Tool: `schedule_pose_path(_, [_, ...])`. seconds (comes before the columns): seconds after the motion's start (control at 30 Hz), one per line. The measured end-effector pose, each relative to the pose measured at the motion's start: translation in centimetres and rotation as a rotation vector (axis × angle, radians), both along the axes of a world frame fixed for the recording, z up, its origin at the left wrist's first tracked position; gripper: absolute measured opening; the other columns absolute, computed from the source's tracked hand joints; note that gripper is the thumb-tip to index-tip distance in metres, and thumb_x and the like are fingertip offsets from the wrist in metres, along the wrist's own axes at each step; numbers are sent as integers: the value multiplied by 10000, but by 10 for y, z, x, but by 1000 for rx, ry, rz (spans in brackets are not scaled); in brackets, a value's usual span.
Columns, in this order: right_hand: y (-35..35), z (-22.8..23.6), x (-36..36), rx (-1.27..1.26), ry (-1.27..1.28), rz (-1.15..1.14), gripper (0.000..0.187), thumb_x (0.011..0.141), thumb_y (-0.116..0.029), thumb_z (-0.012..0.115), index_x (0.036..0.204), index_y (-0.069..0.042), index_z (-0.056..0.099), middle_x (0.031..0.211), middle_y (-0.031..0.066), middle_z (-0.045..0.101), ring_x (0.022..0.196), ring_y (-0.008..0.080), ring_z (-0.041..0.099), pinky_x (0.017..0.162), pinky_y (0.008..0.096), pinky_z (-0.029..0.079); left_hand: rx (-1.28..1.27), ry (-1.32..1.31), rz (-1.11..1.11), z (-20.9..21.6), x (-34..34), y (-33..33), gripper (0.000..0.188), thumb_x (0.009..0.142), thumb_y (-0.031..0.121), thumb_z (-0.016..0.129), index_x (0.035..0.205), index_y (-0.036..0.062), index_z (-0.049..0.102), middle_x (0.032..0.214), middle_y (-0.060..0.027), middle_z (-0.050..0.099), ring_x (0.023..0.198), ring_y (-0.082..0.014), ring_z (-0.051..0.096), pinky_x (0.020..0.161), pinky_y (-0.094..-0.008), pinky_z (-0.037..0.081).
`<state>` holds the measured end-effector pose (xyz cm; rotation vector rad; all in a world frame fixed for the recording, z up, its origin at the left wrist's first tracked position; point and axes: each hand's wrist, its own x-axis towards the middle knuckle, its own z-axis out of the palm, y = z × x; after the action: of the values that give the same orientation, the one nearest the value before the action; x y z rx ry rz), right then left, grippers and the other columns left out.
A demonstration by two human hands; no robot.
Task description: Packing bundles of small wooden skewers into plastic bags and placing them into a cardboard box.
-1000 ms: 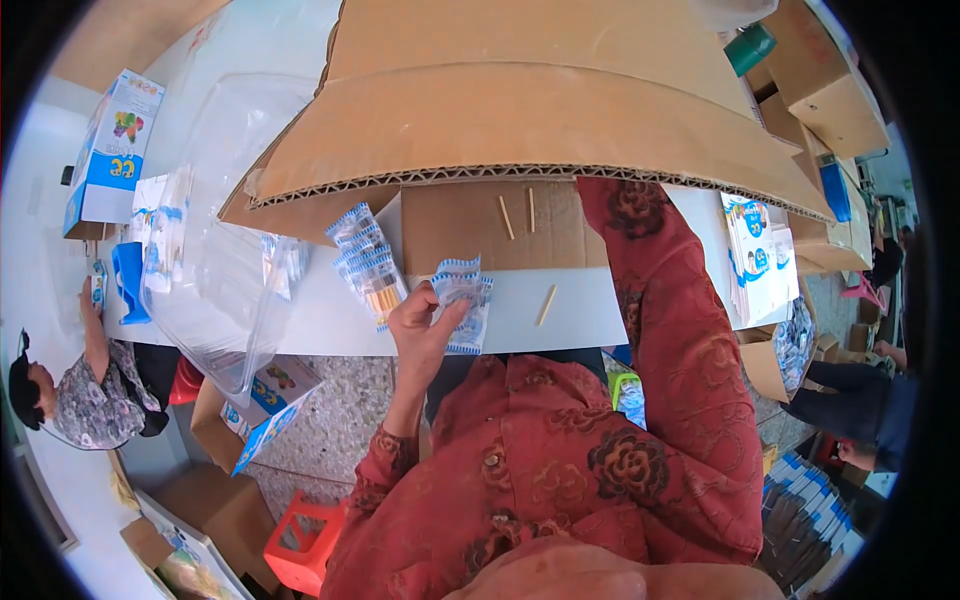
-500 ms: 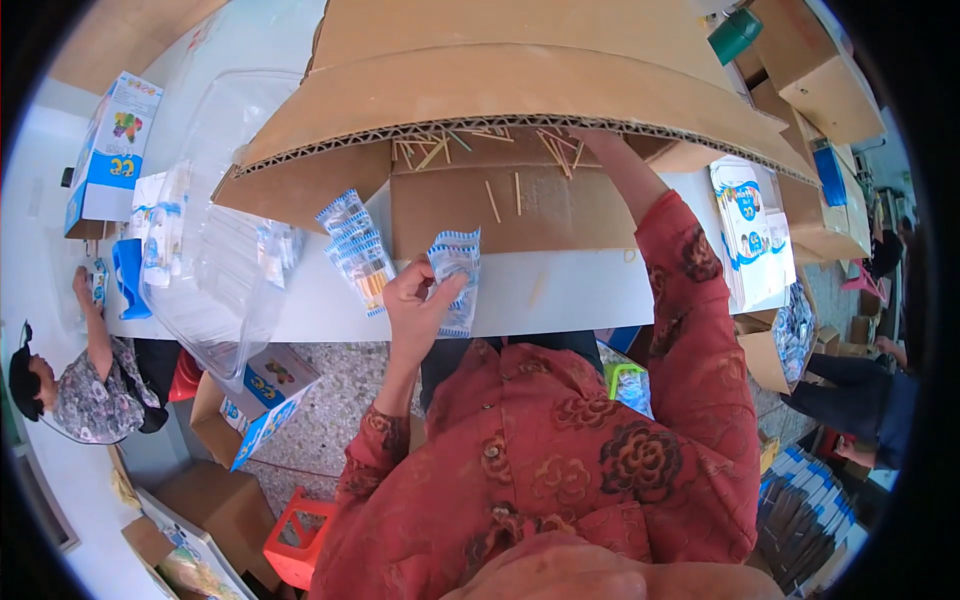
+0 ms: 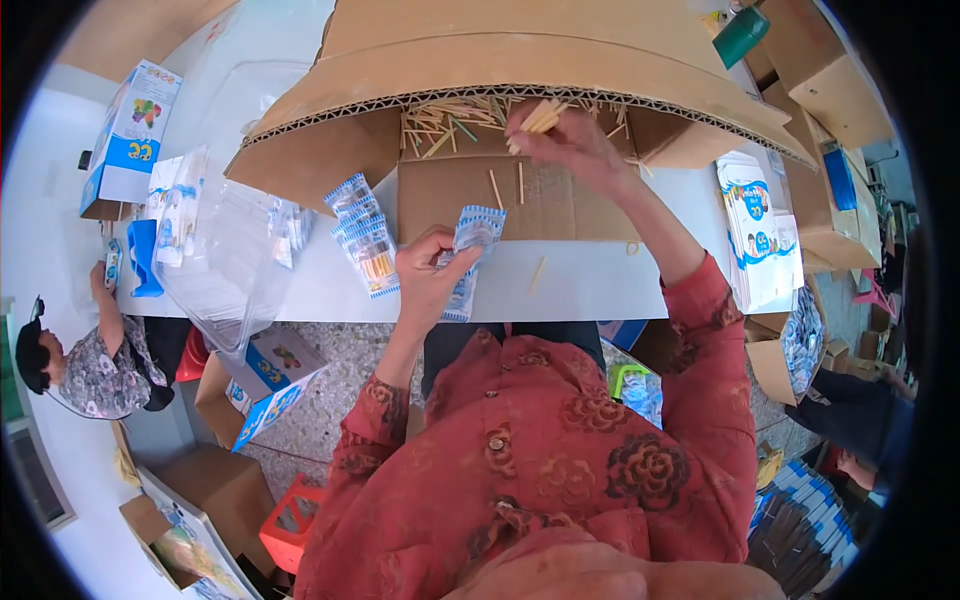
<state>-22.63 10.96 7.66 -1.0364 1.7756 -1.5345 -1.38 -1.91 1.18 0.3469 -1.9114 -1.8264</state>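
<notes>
My left hand (image 3: 426,278) pinches a clear plastic packet (image 3: 480,232) with blue printed ends, held upright above the table's near edge. In my right hand (image 3: 580,150) is a small bunch of thin pale-yellow sticks (image 3: 545,116), gripped by the fingertips at the mouth of a large cardboard box (image 3: 480,205). Many more loose sticks (image 3: 452,112), mostly yellow with some green, lie inside the box, partly hidden by its upper flap. Left of my left hand, several similar packets (image 3: 366,240) overlap on the table; the nearest shows yellow sticks inside.
A clear plastic tray (image 3: 225,290) stands to the left, near a blue-and-white carton (image 3: 130,140). Flat printed packaging (image 3: 752,230) is stacked at the right. A co-worker (image 3: 95,370) sits at far left; another person (image 3: 850,410) is at the right. A red stool (image 3: 285,535) stands below.
My right hand has come out from deeper in the box, toward me and left, and now shows a bunch of sticks. The left hand still holds the packet, shifted slightly right and up.
</notes>
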Motion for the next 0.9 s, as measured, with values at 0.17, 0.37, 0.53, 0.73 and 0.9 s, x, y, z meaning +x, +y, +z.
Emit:
schedule_pose_path(0.17, [17,42,42,-55,13,118,145,888,-139,608,947,-7,605,912,0,588,857,70,550,756,241,459,-46,-1,0,1,-7,4,106,732,13,726,764,-18,629,733,-24,613,672,-67,548,602,-209,428])
schedule_pose_path(0.37, [22,48,59,-71,197,91,124,847,-86,632,949,-18,613,914,34,606,835,111,577,732,248,463,-92,38,12,2,-7,6,105,720,5,730,759,-16,635,738,-39,625,675,-87,572,603,-220,440])
schedule_pose_path(0.53, [19,38,68,-106,535,110,138,812,-37,637,948,-31,611,910,84,612,823,206,602,714,286,484,-138,35,25,2,-6,7,85,742,-43,704,778,-23,629,795,-40,611,715,-78,543,632,-200,417])
schedule_pose_path(0.73, [22,38,76,-214,647,184,157,794,-13,648,945,-23,605,904,95,615,824,244,608,691,310,495,-195,40,56,9,-7,8,79,748,-35,702,786,-21,634,752,-34,609,691,-81,542,624,-202,419])
schedule_pose_path(0.9, [25,36,73,-199,613,193,132,818,-32,641,944,-19,604,896,76,624,813,199,610,693,288,487,-237,45,46,13,-8,11,85,738,-17,714,780,-21,640,753,-51,620,684,-104,566,614,-218,432])
